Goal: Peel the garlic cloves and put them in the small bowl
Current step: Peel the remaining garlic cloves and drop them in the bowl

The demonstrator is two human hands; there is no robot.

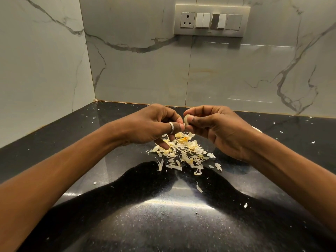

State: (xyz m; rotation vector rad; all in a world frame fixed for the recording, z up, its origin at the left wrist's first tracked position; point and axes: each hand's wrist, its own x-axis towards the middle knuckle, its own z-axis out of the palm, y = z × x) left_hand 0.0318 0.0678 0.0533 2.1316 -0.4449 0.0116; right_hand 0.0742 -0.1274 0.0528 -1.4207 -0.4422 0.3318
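A pale garlic clove (186,119) is held up over the black counter, between my two hands. My right hand (218,128) pinches it with thumb and fingertips. My left hand (154,124), a silver ring on its thumb, pinches the clove's left edge or its skin. Below the hands lies a heap of yellowish garlic peels (183,151). A sliver of a white rim (258,129), perhaps the small bowl, shows behind my right wrist; the rest is hidden.
The glossy black counter (163,215) carries scattered peel flakes, one being (199,188). Marble walls close off the back and left, meeting in a corner (94,100). A switch panel with a socket (211,20) is on the back wall.
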